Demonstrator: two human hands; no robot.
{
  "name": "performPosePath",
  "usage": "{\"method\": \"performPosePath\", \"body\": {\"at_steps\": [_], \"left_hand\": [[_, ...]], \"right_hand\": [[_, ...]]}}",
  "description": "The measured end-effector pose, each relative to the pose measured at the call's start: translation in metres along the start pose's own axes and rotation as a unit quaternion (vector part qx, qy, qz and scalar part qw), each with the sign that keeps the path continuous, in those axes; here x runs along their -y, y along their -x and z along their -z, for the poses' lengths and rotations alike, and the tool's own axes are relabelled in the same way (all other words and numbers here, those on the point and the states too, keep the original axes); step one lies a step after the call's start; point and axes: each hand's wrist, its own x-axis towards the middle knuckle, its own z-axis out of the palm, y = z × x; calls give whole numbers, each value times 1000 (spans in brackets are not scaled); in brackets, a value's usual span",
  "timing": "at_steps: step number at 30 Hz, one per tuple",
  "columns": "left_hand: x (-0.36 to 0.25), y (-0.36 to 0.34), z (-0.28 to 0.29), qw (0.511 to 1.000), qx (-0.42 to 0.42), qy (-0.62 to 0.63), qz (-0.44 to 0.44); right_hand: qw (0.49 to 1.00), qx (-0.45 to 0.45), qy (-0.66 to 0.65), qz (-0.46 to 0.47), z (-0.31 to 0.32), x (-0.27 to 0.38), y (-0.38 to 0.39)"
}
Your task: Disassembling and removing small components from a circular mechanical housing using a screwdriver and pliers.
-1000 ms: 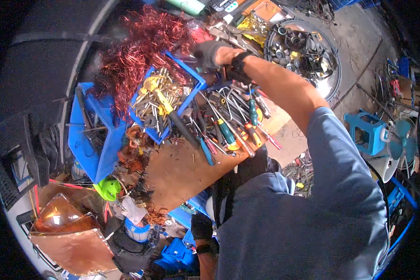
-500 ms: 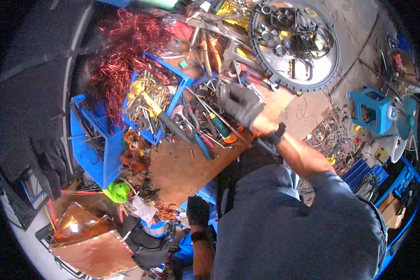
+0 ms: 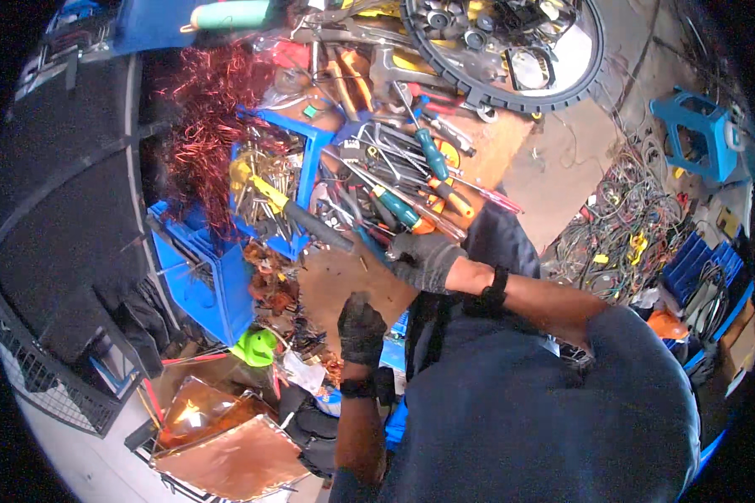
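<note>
Your right hand (image 3: 424, 258), in a dark knit glove, lies curled and knuckles-up on the brown wooden board (image 3: 344, 281). The fingers are bent under, so you cannot tell whether they pinch anything small. Just past its fingertips lies the pile of screwdrivers (image 3: 419, 189), thin steel shafts with green, orange and red plastic handles, fanned out flat so each handle can be picked by colour.

Your left hand (image 3: 361, 327), gloved the same, sits near your body at the board's close edge, fingers loosely folded and holding nothing that shows.

Beyond your right hand, a little to its left, a long tool with a black grip and yellow body (image 3: 289, 210) leans out of the blue plastic bin (image 3: 298, 180), which keeps small metal bits together. Farther left, a springy tangle of copper wire (image 3: 205, 126) spills over the bins. Far ahead of your right hand rests a black toothed ring (image 3: 512, 96), holding round metal parts inside.
</note>
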Motion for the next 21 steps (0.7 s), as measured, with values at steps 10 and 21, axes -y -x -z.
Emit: {"method": "performPosePath", "body": {"at_steps": [10,21], "left_hand": [[100,-118,25,-214,41,-926,-309],[107,-177,46,-78,93,-963,-242]], "right_hand": [[993,-114,27,-14,-32,-19,11],[962,-107,235,-89,-38,15,-14]]}}
